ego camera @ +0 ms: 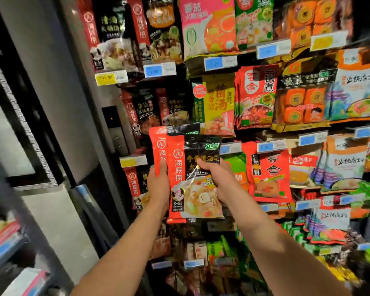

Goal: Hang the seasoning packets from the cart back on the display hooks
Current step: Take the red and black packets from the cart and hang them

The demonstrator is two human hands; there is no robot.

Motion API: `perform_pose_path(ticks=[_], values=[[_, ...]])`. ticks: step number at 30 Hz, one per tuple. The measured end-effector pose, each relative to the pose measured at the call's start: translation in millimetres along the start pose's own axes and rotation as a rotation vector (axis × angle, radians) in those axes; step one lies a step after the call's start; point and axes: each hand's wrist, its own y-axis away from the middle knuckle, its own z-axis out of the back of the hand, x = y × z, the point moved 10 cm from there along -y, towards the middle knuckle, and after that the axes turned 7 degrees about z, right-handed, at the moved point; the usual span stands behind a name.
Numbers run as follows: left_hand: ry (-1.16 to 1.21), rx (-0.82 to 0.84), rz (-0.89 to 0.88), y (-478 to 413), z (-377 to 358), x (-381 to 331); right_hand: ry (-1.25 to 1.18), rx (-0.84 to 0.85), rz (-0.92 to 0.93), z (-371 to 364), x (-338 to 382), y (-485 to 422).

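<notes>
A tall display wall (265,129) of hanging foil seasoning packets filled the right and centre of the view, its rows marked by blue and yellow price tags (220,63). Left of that wall stood a grey metal pillar (58,103) with a small dark control panel (112,117), and further left a glass-fronted dark cabinet (11,146).

In front of the wall's lower middle rows, two red-and-black plastic seasoning packets were held upright, overlapping. The front packet (195,189), with a soup picture on its lower half, was pinched by the right hand (217,178), thumb across its black face and fingers behind its right edge. The rear packet (158,146), mostly red, stuck out up and left of the front one and was gripped by the left hand (159,184) along its lower left edge. Both packets hung clear of the hooks, just before the similar red-and-black packets (150,107) on the wall.
</notes>
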Motion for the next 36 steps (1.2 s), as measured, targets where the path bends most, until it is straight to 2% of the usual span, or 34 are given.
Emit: perform_pose_path(ticks=[12,20,25,36], values=[[-0.044,0.183,-0.084,-66,13,-61,0.0,-0.087,0.118,-57,48,-26],[0.025,0.172,-0.174,-102,-7,-130,-0.042,-0.033,0.181,-64,83,-43],[0.043,0.097,-0.213,-127,-29,-162,0.009,0.018,0.188,-63,89,-82],[0.071,0.032,-0.215,-174,-50,-181,0.091,-0.001,0.179,-63,88,-139]])
